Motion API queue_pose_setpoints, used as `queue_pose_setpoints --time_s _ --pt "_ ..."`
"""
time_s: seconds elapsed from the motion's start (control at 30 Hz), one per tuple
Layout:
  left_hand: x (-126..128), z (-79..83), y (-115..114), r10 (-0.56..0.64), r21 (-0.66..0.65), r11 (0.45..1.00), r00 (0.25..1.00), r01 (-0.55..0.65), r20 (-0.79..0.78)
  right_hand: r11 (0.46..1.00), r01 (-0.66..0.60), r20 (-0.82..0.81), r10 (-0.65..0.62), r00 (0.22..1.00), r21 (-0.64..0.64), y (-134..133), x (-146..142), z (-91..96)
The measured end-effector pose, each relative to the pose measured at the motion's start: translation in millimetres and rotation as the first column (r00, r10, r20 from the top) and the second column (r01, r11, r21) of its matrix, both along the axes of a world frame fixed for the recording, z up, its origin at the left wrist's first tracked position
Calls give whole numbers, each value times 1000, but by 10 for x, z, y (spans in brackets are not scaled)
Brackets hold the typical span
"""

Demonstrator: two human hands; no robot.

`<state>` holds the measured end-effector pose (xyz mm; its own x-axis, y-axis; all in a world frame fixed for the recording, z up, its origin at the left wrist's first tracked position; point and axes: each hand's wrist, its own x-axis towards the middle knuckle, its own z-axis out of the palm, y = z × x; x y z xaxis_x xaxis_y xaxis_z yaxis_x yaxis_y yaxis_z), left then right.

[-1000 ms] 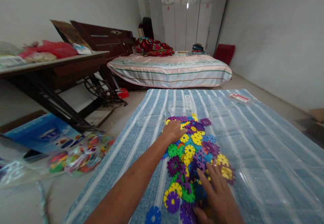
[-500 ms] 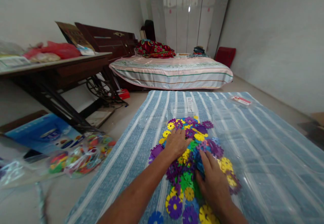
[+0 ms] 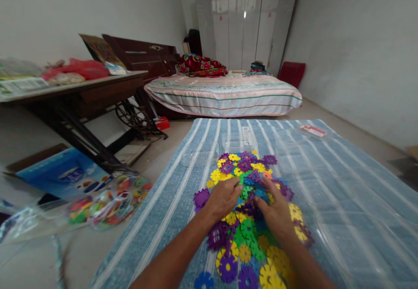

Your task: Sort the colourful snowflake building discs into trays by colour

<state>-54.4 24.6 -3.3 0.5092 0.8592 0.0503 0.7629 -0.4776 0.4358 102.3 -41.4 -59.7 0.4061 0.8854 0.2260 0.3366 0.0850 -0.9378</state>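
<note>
A heap of notched plastic snowflake discs (image 3: 245,228) in purple, yellow, green and blue lies on the striped cloth. My left hand (image 3: 224,198) is at the heap's left side, fingers curled inward and thumb close to them; whatever they hold is hidden. On the right side, my right hand (image 3: 277,208) reaches in with thumb and fingers apart, beside purple and blue discs. A purple square piece (image 3: 201,198) rests left of my left hand. Yellow discs (image 3: 272,273) and a blue disc (image 3: 204,280) lie nearest to me.
Clear plastic sheeting (image 3: 346,206) covers the right of the blue striped cloth (image 3: 156,219). A red-and-white card (image 3: 313,130) sits at the far right corner. Bags of colourful pieces (image 3: 111,208) lie on the floor at left, below a sewing-machine table (image 3: 94,86). Beyond is a bed (image 3: 225,95).
My left hand has drawn back toward me from the far part of the heap, its fingers now curled. My right hand has shifted slightly, and discs between the hands have moved.
</note>
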Motion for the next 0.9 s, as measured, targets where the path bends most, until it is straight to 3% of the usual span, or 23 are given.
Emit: queue_pose_setpoints --time_s 0.17,0.3,0.43,0.63,0.9 --pt "90 140 344 66 139 989 996 -57 -61 985 -147 133 134 982 92 -39 -39 114" --pt "361 154 731 87 139 989 964 -54 -250 968 -85 432 -27 902 238 -106 135 87" --pt "621 90 969 98 56 995 926 -83 -364 984 57 581 -147 800 171 -203 337 -76" --pt "702 -52 992 41 55 998 941 -23 -337 993 116 606 -81 791 -19 -223 410 -322" --pt "687 2 868 1 47 999 924 18 -383 992 124 559 -106 823 5 -132 475 -408"
